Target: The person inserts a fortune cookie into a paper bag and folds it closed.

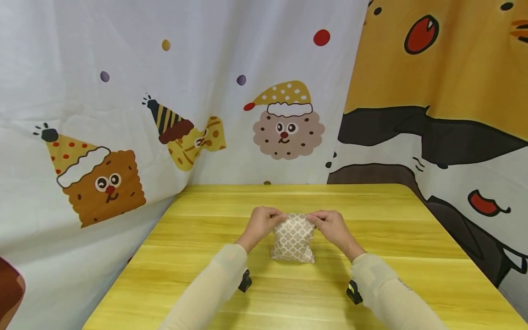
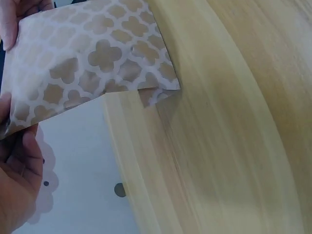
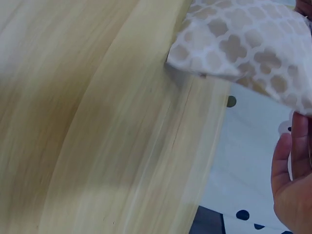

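A small beige bag (image 1: 293, 242) with a white quatrefoil lattice pattern is held upright over the middle of the table. My left hand (image 1: 261, 222) pinches its upper left corner between thumb and fingers. At the upper right corner, my right hand (image 1: 332, 225) pinches it the same way. In the left wrist view, the bag (image 2: 97, 51) bulges a little, and a small flap shows at its lower corner; the left hand (image 2: 19, 178) is at its edge. The right wrist view shows the bag (image 3: 243, 46) above the right hand (image 3: 297, 183). Whatever the bag may contain is hidden.
A yellow wood-grain table (image 1: 198, 229) with rounded far corners lies under both hands. Behind and beside it hangs a white curtain (image 1: 206, 59) with cartoon prints. Both wrists wear black camera mounts (image 1: 245, 281).
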Available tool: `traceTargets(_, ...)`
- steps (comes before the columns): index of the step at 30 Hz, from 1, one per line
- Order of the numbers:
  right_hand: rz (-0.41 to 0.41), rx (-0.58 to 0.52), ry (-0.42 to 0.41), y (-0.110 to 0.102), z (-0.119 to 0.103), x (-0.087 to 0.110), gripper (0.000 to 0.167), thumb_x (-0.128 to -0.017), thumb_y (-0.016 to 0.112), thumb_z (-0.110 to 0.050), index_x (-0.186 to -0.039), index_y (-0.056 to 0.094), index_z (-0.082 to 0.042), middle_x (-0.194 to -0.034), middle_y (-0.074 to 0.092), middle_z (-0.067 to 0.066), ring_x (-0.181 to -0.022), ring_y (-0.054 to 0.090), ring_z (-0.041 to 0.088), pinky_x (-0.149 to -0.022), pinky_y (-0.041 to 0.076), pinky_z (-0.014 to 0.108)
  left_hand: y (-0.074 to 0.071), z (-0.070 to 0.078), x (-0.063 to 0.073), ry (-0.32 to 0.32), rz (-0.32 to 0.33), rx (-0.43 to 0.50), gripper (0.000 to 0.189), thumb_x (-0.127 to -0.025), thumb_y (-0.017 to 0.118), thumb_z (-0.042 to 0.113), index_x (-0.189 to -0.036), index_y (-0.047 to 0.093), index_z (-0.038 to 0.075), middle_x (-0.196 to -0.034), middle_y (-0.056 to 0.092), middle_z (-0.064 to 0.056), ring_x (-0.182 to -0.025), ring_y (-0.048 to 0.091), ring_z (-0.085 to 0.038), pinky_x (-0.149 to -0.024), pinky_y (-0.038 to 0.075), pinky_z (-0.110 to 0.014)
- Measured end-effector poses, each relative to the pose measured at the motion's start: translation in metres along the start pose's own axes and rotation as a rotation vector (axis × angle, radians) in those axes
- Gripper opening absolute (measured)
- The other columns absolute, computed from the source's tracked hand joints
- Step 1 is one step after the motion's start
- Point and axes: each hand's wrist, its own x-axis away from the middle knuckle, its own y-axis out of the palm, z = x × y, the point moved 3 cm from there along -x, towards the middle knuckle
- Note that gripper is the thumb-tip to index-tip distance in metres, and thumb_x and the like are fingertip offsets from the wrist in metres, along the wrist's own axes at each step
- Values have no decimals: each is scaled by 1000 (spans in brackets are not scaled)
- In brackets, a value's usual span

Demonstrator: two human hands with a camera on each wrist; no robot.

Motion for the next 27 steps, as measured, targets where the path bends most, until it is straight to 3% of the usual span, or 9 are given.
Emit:
traceTargets(8, 28, -4, 42, -4, 8, 0, 25, -98, 66, -27, -104, 78, -6, -97, 72, 6, -82, 62, 20, -73, 54, 41, -6, -15, 5, -68, 69, 115, 14, -95, 69, 26, -93, 79, 16, -85, 71, 7, -84, 67, -28, -68, 54, -32)
traceTargets(11, 15, -34, 48, -5, 8, 0, 26, -98, 66, -29, -105, 77, -6, -96, 72, 6, -82, 62, 21, -75, 54, 46, -7, -17, 5, -77, 75, 139, 14, -95, 69, 26, -94, 79, 15, -85, 71, 6, -85, 67, -26, -69, 55, -32)
traceTargets(17, 12, -87, 103, -4, 12, -2, 28, -98, 65, -29, -107, 76, -5, -94, 71, 5, -81, 63, 20, -75, 55, 40, -4, -19, 4, -100, 72, 194, 16, -96, 68, 24, -100, 77, 12, -86, 70, 2, -81, 65, -19, -68, 55, -30)
traceTargets(27, -24, -85, 265, 9, 30, -3, 39, -104, 54, -28, -127, 65, 1, -116, 67, 15, -89, 67, 21, -83, 55, 46, 9, -35, 2, -159, 6, 151, 23, -102, 59, 20, -107, 75, 5, -97, 71, -5, -90, 67, -33, -70, 55, -32)
